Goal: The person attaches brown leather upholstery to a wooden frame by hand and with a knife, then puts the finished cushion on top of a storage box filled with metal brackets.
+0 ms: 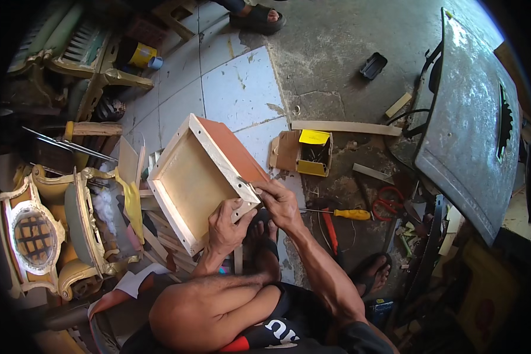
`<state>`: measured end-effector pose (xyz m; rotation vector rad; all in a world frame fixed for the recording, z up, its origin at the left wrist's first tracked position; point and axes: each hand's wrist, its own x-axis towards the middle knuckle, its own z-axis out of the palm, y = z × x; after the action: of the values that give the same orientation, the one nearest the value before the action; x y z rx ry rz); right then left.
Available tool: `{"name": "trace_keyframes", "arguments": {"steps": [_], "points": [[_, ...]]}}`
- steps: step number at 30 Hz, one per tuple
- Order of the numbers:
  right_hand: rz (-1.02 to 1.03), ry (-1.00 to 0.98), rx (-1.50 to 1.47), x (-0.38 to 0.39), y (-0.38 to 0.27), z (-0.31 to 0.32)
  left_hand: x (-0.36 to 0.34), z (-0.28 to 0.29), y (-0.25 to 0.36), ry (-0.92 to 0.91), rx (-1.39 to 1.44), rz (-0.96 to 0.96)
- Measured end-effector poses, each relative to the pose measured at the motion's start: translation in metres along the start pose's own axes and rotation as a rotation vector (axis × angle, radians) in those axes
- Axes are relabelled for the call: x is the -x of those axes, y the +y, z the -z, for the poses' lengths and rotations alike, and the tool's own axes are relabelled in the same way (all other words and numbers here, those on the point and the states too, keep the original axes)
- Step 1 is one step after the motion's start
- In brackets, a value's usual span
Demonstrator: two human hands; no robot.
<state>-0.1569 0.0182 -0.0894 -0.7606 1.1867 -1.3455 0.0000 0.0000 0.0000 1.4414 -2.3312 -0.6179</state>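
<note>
Wooden box point(203, 177): probably fairly light for its size, and stiff, being board on a frame. You likely had little flex to worry about. Bare wood should have gripped well rather than slipped; the thin-looking inner panel point(192, 177) was probably the weak part, so no pushing there. Best holds: the thick rim point(216, 154), or two opposite outer sides, clear of the corner being handled.

Your left hand point(226, 226) was clamped on the rim by the near right corner, fingertips bent over the wood. Your right hand point(281, 203) had thumb and fingers bunched at the outside of that same corner; couldn't tell if they gripped the box or some small piece.

Location: up in front of your knees, tilted, open face toward you, over the tiled floor point(242, 88), left of its right edge where the concrete point(330, 65) began. Couldn't tell whether its lower edge rested on anything.

Looks: shallow, four-sided, pale rim with small dark spots at the corners, tan panel inside, reddish-brown outer side point(233, 146). Rim looked unpainted, a bit rough near your fingers.
</note>
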Motion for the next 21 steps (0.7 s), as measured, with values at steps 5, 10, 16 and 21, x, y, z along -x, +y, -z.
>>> {"name": "trace_keyframes", "arguments": {"steps": [5,10,16,21], "points": [[0.127,-0.076,0.046,0.011,-0.006,0.025,-0.009,0.000,0.004,0.024,-0.014,-0.012],[0.021,0.055,0.106,-0.016,-0.012,0.005,-0.008,-0.002,0.003,0.029,0.021,-0.034],[0.014,-0.023,-0.027,-0.013,0.002,0.004,-0.008,-0.005,-0.001,0.053,0.001,-0.060],[-0.042,-0.107,-0.076,-0.006,0.006,0.015,-0.003,-0.004,-0.001,0.035,-0.012,-0.017]]}}
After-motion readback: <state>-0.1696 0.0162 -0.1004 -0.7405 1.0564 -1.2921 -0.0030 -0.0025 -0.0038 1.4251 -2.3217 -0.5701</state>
